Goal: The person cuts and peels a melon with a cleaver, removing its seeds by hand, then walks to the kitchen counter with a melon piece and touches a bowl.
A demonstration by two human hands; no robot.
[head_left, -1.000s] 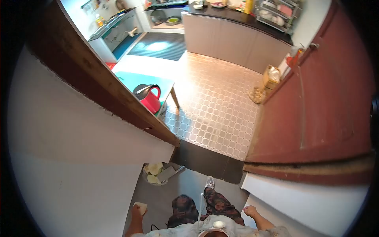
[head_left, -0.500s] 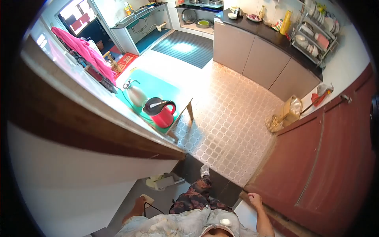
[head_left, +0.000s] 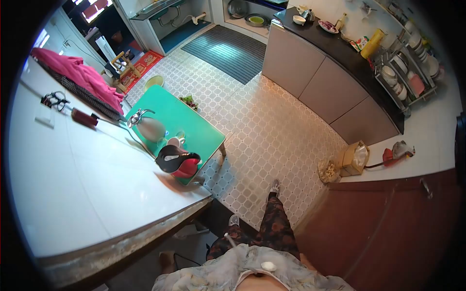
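At my left side, a dim tan-brown shape [head_left: 167, 262] shows where my left hand hangs, with a thin black cord [head_left: 187, 258] looping from it. Shadow and blur hide the fingers and what they hold. Of my right side only a sliver of forearm [head_left: 307, 262] shows beside my body, and the hand itself is hidden. Ahead on the left stands a green-topped table [head_left: 184, 119]. On it are a red and black electric kettle [head_left: 179, 161], a vacuum flask [head_left: 151, 129] with a metal top, and a mug [head_left: 174, 141]. Neither hand touches these.
A wall end [head_left: 126, 237] borders my left, and a dark red door [head_left: 388, 228] my right. A cardboard box [head_left: 354, 159] and a bag [head_left: 328, 171] sit on the tiled floor. A counter [head_left: 335, 53] with a dish rack [head_left: 405, 72] runs along the right. A mat [head_left: 225, 51] lies ahead.
I have stepped forward to the doorway, one foot now on the tiles. My right hand, earlier at the door's edge, has dropped out of sight. More of the table shows.
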